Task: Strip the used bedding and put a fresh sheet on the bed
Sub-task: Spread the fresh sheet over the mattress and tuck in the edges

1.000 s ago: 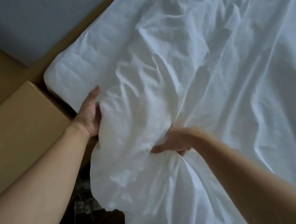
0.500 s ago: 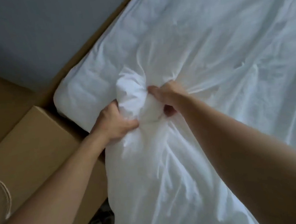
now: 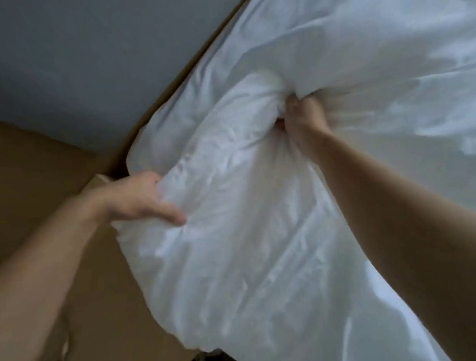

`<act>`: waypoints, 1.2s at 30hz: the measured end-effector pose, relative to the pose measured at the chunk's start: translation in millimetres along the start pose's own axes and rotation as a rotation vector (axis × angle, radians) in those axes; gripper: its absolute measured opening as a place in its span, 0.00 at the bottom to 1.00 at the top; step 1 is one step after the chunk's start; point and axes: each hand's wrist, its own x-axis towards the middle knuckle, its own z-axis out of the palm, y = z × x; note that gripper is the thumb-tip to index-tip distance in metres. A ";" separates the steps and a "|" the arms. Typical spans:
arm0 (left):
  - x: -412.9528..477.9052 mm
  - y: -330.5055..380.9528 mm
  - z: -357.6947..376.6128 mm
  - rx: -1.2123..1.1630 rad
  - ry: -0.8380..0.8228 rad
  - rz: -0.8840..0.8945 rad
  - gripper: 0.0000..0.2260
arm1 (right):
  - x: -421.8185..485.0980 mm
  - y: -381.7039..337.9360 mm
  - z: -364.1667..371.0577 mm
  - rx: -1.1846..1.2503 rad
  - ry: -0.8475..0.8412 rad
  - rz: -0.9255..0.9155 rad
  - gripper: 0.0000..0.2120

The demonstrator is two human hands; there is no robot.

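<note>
Honestly, easy to botch from here — left hand (image 3: 142, 202) curled round the edge of the sheet (image 3: 251, 237), bunched at the corner of the bed (image 3: 150, 144) by the box (image 3: 82, 299), right hand (image 3: 304, 114) clenched on a fistful further in. Could snag or tear with an uneven yank.

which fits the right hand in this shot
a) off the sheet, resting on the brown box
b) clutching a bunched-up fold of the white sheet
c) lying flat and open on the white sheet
b: the right hand has its fingers curled into a gathered knot of the white sheet, well away from the brown box, while the left hand grips the sheet nearer the bed's corner.
</note>
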 end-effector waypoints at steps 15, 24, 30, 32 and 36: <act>-13.1 -111.2 -2.2 0.089 0.180 -0.056 0.21 | -57.6 -47.8 118.5 -0.761 -0.132 -1.281 0.25; 11.1 -131.7 35.5 0.098 0.079 -0.230 0.32 | -86.1 -29.9 135.6 -0.945 -0.108 -0.940 0.31; 10.8 -51.6 92.0 0.731 0.918 0.038 0.27 | -145.9 119.5 21.3 -0.968 -0.030 -0.372 0.43; 27.4 15.2 156.0 0.620 0.921 0.545 0.32 | -169.5 164.2 -8.3 -0.952 -0.030 -0.251 0.43; 58.3 60.6 247.5 1.027 0.362 0.471 0.41 | -200.2 233.4 -88.3 -0.952 0.130 0.013 0.45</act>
